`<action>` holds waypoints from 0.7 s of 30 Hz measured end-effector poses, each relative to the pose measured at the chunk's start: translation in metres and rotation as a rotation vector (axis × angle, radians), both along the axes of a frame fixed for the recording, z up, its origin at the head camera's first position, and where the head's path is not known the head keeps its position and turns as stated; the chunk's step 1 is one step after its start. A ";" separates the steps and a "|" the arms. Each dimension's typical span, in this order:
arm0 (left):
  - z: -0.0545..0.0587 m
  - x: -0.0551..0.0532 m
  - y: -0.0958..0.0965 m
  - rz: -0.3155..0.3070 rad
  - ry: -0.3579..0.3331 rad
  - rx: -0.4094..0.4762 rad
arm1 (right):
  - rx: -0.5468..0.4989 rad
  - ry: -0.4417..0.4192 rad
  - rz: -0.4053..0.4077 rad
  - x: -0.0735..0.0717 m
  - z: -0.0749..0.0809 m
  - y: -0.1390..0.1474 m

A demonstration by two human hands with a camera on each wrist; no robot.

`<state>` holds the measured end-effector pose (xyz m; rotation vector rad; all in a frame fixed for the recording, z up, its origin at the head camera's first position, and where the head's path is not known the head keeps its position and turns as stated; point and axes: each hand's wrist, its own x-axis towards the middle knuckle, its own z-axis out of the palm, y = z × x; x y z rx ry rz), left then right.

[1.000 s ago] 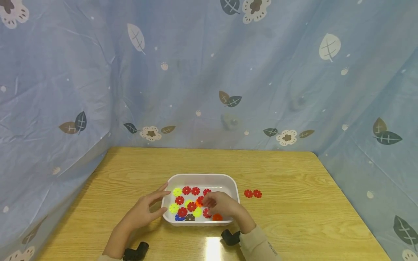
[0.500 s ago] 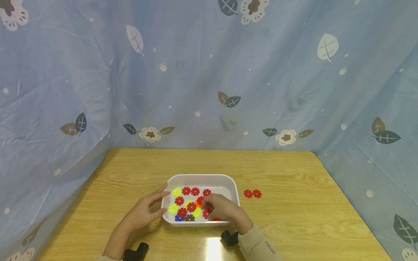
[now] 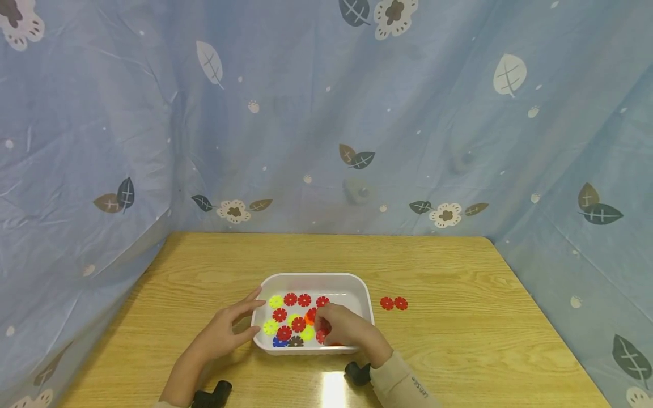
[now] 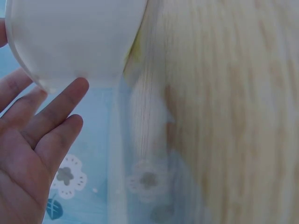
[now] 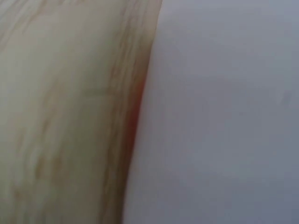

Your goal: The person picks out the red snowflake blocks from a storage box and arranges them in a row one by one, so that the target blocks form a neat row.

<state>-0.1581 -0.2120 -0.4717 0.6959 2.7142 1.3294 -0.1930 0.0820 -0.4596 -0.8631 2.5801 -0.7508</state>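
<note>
Right hand (image 3: 343, 327) reaches into the white tray (image 3: 363, 288), fingers curled around a red flower disc (image 3: 321, 336) near the tray's front wall. Just left of its fingertips lie more discs: red (image 3: 298, 324), yellow (image 3: 270, 326), blue (image 3: 278, 341). Left hand (image 3: 224, 327) rests flat against the tray's left wall, fingers straight. Beyond the tray's right side, two red discs (image 3: 394, 304) lie on the wooden table (image 3: 459, 340).

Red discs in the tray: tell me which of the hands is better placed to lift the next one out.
Right, probably. The right hand is already inside the white tray, fingers on a red disc. The left hand only steadies the tray's outer wall.
</note>
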 end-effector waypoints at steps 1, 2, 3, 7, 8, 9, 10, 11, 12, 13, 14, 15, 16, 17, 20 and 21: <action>0.000 0.000 0.000 0.000 0.003 -0.003 | -0.002 -0.003 0.001 0.000 0.000 0.000; 0.000 0.000 0.000 0.000 0.005 -0.005 | -0.005 -0.005 0.003 0.000 0.000 0.000; 0.000 0.001 0.000 -0.001 0.008 -0.008 | -0.007 -0.005 0.005 0.000 0.000 0.000; -0.001 0.001 0.000 0.000 0.014 -0.009 | -0.038 -0.018 -0.006 -0.001 -0.002 0.001; -0.001 0.001 -0.001 0.001 0.014 -0.011 | -0.048 -0.019 -0.009 -0.002 -0.002 0.001; -0.001 0.000 -0.001 0.002 0.014 -0.009 | -0.060 -0.020 -0.009 -0.002 -0.002 0.002; -0.001 0.000 -0.001 0.003 0.014 -0.007 | -0.074 -0.024 -0.011 -0.002 -0.003 0.002; -0.001 0.000 -0.001 0.003 0.012 -0.005 | -0.087 -0.026 -0.008 -0.003 -0.003 0.003; -0.001 0.000 -0.001 0.004 0.011 -0.005 | -0.102 -0.031 -0.006 -0.003 -0.003 0.003; -0.002 -0.001 -0.001 0.003 0.010 -0.004 | -0.118 -0.038 -0.003 -0.003 -0.003 0.003; -0.002 -0.001 -0.001 0.002 0.009 -0.006 | -0.138 -0.049 -0.002 -0.004 -0.004 0.004; -0.002 -0.001 -0.001 0.001 0.007 -0.003 | -0.159 -0.058 -0.001 -0.004 -0.004 0.004; -0.002 -0.001 -0.001 0.001 0.007 -0.004 | -0.180 -0.066 -0.004 -0.004 -0.004 0.004; -0.002 -0.001 -0.001 0.000 0.007 -0.006 | -0.201 -0.072 -0.007 -0.005 -0.004 0.005; -0.002 0.000 -0.001 -0.003 0.010 -0.006 | -0.255 -0.086 -0.017 -0.006 -0.003 0.005; -0.002 0.000 -0.001 -0.004 0.010 -0.003 | -0.270 -0.089 -0.019 -0.007 -0.003 0.005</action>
